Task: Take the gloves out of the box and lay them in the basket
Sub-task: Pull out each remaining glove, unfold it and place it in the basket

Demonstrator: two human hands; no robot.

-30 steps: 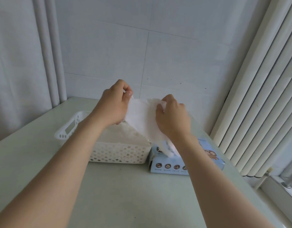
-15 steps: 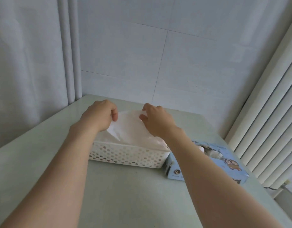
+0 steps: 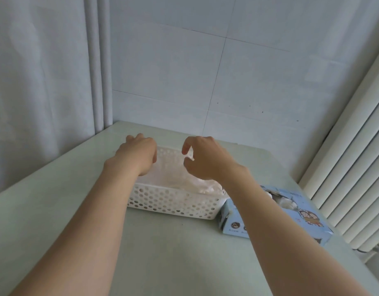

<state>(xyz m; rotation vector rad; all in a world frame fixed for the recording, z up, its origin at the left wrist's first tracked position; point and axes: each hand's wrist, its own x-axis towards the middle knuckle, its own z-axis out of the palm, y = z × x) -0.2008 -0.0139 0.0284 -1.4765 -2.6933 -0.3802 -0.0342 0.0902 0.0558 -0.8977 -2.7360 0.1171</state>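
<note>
Head view: the glove (image 3: 184, 180), previously pinched above the basket (image 3: 173, 202), is now laid inside it. The right hand (image 3: 205, 161) is relaxed and empty; the grip of the left hand (image 3: 139, 154) cannot be told.

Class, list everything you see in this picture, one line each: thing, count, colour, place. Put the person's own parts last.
basket: one, white, perforated, middle of the table.
gloves: a pile, count unclear, translucent white, inside the basket.
box: one, light blue, beside the basket's right end.
boxed gloves: count unclear, whitish, in the box's top opening.
table: one, pale green, under everything.
curtain: one, pale grey, left.
tiled wall: one, white, behind the table.
ribbed panel: one, cream, right edge.
left hand: one, bare, over the basket's left part, fingertips hidden.
right hand: one, bare, over the basket's right part, thumb and forefinger apart, holding nothing.
</note>
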